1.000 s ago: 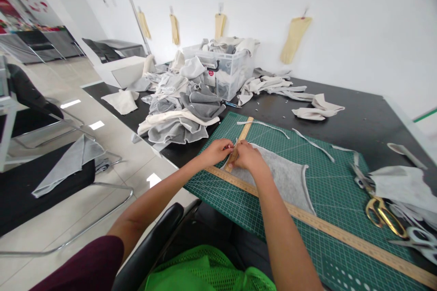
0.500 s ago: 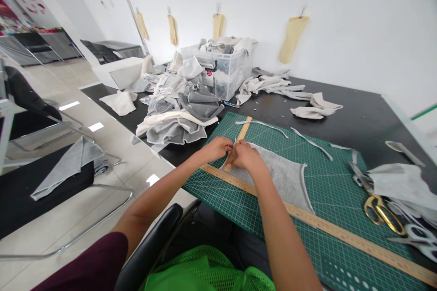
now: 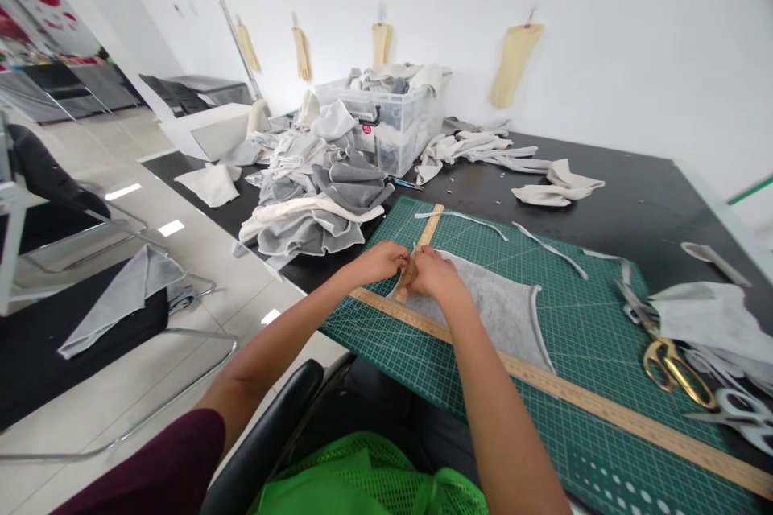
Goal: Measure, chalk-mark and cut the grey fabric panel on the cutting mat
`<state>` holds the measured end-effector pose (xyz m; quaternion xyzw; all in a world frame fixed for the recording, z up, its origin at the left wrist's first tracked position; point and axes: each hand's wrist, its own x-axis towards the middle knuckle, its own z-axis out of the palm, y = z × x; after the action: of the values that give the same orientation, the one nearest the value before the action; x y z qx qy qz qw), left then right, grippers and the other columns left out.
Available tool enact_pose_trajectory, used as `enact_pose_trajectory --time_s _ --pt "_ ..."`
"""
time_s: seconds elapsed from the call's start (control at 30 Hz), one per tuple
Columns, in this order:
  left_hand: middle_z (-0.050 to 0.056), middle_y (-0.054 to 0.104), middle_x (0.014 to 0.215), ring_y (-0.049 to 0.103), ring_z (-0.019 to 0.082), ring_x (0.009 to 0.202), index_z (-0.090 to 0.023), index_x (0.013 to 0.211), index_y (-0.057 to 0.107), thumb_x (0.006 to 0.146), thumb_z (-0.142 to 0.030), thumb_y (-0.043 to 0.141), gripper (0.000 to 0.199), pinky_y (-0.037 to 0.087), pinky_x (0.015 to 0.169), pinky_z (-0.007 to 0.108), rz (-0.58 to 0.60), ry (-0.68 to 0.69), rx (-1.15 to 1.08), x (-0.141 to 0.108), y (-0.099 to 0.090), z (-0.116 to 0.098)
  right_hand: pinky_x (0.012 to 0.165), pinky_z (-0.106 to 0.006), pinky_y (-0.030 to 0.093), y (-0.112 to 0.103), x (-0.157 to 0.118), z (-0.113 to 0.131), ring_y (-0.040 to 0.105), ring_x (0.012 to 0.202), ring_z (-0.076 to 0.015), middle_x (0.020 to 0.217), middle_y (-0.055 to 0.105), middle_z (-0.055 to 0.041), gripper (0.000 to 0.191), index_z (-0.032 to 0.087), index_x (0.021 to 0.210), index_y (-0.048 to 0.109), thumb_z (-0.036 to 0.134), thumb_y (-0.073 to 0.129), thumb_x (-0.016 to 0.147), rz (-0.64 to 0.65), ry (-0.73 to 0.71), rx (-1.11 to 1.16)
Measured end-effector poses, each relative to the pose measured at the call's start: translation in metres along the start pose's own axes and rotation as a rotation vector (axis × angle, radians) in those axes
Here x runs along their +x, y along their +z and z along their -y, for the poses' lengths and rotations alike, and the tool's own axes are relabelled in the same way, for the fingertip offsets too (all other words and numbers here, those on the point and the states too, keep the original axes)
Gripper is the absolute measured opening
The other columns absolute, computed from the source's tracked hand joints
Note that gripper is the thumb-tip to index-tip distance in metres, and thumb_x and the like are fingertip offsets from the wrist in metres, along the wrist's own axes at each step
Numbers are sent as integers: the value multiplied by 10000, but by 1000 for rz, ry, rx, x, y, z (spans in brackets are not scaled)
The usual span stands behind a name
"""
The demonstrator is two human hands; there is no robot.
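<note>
A grey fabric piece (image 3: 498,306) with curled edges lies on a green cutting mat (image 3: 597,314). Across its left end runs a short wooden ruler (image 3: 431,227), while a long wooden ruler (image 3: 604,410) lies along its near edge. My right hand (image 3: 433,272) grips and presses the short ruler, its fingers bent over it. Just left of the ruler, my left hand (image 3: 385,261) is closed in a pinch at the fabric's left edge; the fingertips are partly hidden. Thin fabric strips (image 3: 549,248) lie beyond the fabric.
Gold-handled scissors (image 3: 676,370) and white-handled scissors (image 3: 740,418) lie at the right beside fabric scraps (image 3: 713,318). A heap of grey and cream fabric (image 3: 320,185) stands before a clear plastic bin (image 3: 411,129). A blue pen (image 3: 406,183) lies near the mat.
The camera view has shifted very slightly. Both hands, the rulers and the fabric stay practically in place.
</note>
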<state>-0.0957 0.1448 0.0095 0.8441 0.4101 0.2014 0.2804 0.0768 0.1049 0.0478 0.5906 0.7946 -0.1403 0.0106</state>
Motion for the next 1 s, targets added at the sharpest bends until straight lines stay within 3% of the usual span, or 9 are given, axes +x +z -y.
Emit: enact_pose_trajectory --time_s 0.17,0.27,0.4,0.53,0.67,0.77,0.9,1.0 --pt "8 707 718 616 151 692 -175 733 720 797 -91 548 203 432 667 244 61 40 -22 -5 -7 -5 958 -397 468 -1 -1 1 547 1262 -328 1366 568 -165 654 175 1227 651 442 878 675 -6 7 1" --pt "-2 700 735 623 148 723 -181 739 706 827 -108 556 189 455 726 245 31 63 -33 -11 -9 -9 952 -389 469 -2 -3 1 548 1263 -327 1368 567 -165 651 175 1218 654 438 883 668 -11 7 3" --pt "40 697 920 633 176 910 -180 878 692 952 -169 445 258 465 876 294 -193 39 -41 -20 -4 -19 959 -382 459 -4 -5 1 549 1264 -326 1371 569 -167 640 184 1234 646 423 873 684 -17 7 5" --pt "69 683 989 627 189 972 -182 969 675 1028 -261 379 312 472 908 320 -352 42 -62 -34 6 -33 946 -372 465 -6 -7 2 561 1247 -319 1366 577 -166 614 183 1223 645 401 865 694 -22 3 1" --pt "87 695 994 609 229 982 -192 1019 678 968 -399 565 241 469 904 370 -496 157 96 -56 23 -44 941 -372 469 -6 -8 2 563 1246 -311 1369 578 -168 510 177 1220 638 359 795 770 -31 0 -4" --pt "85 700 976 608 245 937 -194 1032 676 892 -510 652 347 471 849 401 -464 315 312 -76 40 -53 965 -386 459 -5 -7 2 552 1266 -311 1382 566 -177 459 162 1246 621 320 730 829 -36 3 -5" --pt "61 708 973 623 197 884 -189 990 683 965 -402 594 232 469 830 372 -304 550 492 -98 64 -74 995 -414 454 -2 -4 0 543 1271 -336 1393 557 -177 658 157 1253 613 403 859 696 -34 -2 0" --pt "74 698 1067 617 208 981 -177 1085 673 1000 -359 555 233 472 859 363 -220 470 505 -104 78 -91 992 -424 463 0 -2 -2 544 1272 -341 1387 563 -174 670 163 1236 621 423 881 675 -34 -9 2"
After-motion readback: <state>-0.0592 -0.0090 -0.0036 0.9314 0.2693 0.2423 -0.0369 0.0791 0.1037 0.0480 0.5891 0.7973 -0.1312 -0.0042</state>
